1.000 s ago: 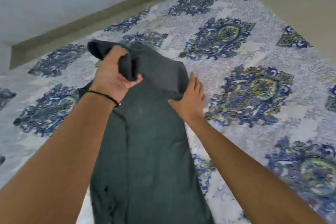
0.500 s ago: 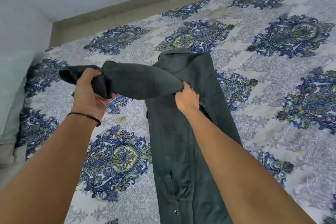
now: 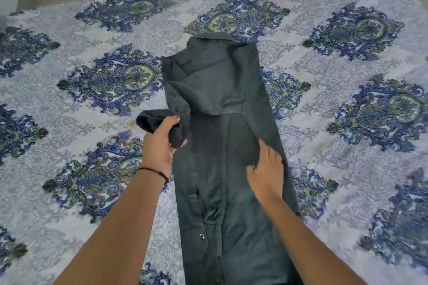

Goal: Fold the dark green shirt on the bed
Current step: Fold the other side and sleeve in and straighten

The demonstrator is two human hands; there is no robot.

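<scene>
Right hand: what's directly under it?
The right hand lies with straight fingers on the dark green shirt, near its right edge. The fabric under the palm, and any folds or layers below it, are covered.

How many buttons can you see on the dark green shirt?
1: a button on the front strip of the shirt, near its lower left edge. Others may be hidden in folds.

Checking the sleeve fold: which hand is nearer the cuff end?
Left. The left hand grips the cuff end; the right hand rests on the shirt, to the cuff's right.
</scene>
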